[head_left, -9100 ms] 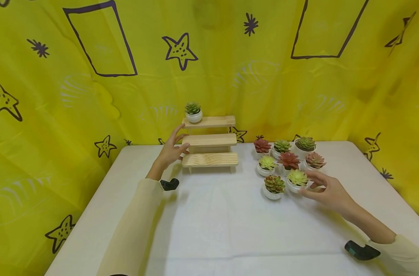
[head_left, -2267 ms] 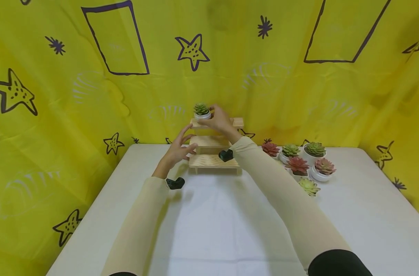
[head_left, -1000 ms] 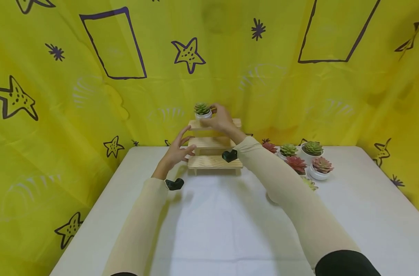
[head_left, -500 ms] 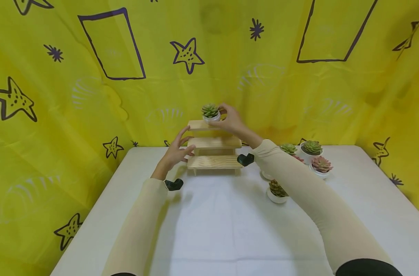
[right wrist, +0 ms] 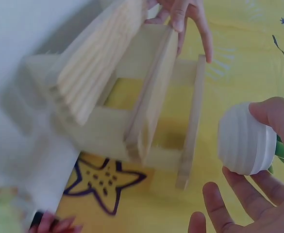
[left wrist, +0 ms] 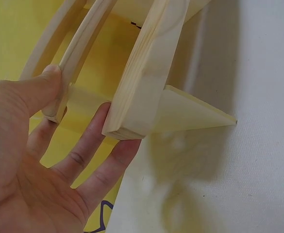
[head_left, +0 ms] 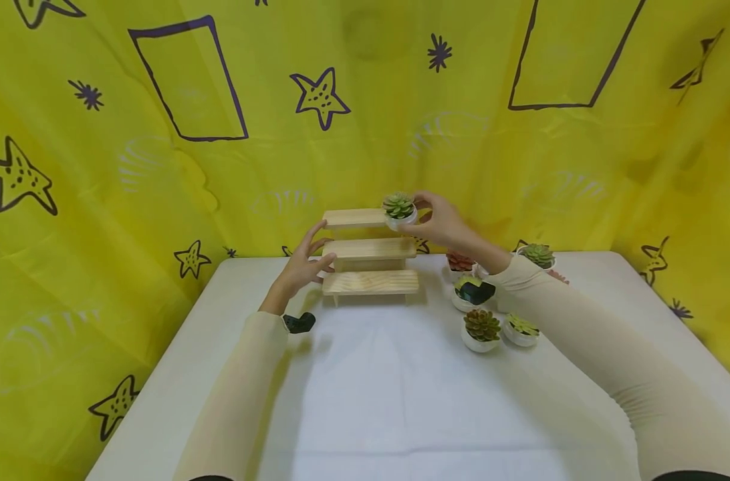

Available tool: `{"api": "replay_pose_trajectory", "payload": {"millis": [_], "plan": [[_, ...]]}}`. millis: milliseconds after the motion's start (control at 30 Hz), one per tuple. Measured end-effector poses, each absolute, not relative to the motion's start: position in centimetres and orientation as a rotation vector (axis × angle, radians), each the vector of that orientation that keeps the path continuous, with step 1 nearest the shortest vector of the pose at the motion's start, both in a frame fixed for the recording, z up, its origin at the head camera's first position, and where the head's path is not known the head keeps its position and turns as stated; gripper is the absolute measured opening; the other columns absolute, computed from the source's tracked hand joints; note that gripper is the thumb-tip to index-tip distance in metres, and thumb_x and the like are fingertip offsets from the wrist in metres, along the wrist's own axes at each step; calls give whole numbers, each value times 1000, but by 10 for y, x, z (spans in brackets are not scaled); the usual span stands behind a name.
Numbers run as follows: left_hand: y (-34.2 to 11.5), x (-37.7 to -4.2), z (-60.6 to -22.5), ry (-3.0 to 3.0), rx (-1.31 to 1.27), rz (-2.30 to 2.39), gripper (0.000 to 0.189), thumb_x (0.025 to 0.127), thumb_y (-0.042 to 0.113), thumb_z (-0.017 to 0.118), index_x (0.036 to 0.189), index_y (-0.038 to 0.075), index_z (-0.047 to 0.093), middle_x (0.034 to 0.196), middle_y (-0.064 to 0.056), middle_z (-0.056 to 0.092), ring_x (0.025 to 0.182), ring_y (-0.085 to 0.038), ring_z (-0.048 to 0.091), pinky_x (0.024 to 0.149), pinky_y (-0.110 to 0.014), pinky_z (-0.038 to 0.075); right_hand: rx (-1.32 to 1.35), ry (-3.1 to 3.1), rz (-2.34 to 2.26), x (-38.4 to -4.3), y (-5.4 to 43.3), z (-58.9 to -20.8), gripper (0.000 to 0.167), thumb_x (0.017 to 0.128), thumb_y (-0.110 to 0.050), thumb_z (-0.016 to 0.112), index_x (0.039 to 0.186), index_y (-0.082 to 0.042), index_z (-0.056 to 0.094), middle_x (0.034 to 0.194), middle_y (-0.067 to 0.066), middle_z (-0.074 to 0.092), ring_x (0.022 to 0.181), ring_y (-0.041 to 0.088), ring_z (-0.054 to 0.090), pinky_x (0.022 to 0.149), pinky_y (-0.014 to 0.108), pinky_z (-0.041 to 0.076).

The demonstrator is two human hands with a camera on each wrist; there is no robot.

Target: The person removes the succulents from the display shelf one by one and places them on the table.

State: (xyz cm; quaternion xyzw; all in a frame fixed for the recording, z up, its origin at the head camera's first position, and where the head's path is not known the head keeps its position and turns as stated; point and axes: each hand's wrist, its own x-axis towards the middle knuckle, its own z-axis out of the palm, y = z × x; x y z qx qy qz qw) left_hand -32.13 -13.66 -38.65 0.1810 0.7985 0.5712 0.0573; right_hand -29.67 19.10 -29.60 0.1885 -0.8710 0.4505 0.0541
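A three-tier wooden display stand stands at the back of the table. My left hand grips its left end; in the left wrist view the thumb lies on one board and fingers reach under the boards. A green potted succulent in a white ribbed pot is held by my right hand, at the right end of the top board. The right wrist view shows the white pot pinched between thumb and fingers, apart from the top board. No pot stands on the boards.
Several other potted succulents stand on the right of the white table, among them a reddish-green one and a pale green one. The right forearm hides some of them. A yellow patterned curtain hangs right behind the table.
Earlier the green succulent stood at the left end of the top board. My right hand took hold of it and has carried it rightward. The left hand stays on the stand.
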Motion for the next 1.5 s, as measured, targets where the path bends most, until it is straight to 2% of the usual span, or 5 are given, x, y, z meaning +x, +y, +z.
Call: {"api": "replay_pose_trajectory", "payload": {"millis": [167, 367, 600, 1033, 1500], "plan": [[-137, -322, -386, 2394, 545, 1747, 79, 104, 24, 64, 163, 46, 16, 165, -11, 33, 109, -50, 65, 69, -40, 58, 570, -2687, 1343, -285, 219, -297, 64, 93, -23, 78, 146, -2, 49, 139, 21, 54, 121, 41, 55, 97, 50, 50], [-138, -323, -384, 2406, 527, 1738, 78, 104, 23, 64, 161, 50, 18, 164, -9, 34, 104, -40, 69, 69, -38, 58, 513, -2742, 1297, -268, 246, -294, 69, 93, -28, 78, 149, -3, 46, 142, 23, 50, 122, 45, 54, 94, 53, 51], [-140, -323, -385, 2391, 536, 1755, 78, 104, 22, 64, 161, 48, 18, 165, -11, 33, 108, -47, 67, 69, -38, 57, 449, -2783, 1250, -256, 264, -295, 66, 92, -32, 80, 144, -6, 50, 140, 20, 54, 121, 41, 57, 92, 52, 54], [-138, -321, -386, 2395, 540, 1754, 78, 104, 21, 63, 162, 47, 18, 164, -12, 33, 107, -46, 67, 67, -37, 57, 451, -2809, 1231, -239, 291, -304, 68, 93, -33, 78, 146, -3, 48, 141, 22, 52, 125, 44, 52, 94, 56, 51], [-139, -319, -387, 2416, 560, 1740, 78, 104, 23, 63, 162, 47, 16, 164, -13, 33, 106, -44, 68, 67, -38, 58, 413, -2851, 1207, -208, 330, -319, 80, 95, -32, 76, 156, -1, 35, 149, 27, 44, 128, 46, 51, 94, 60, 49]]}}
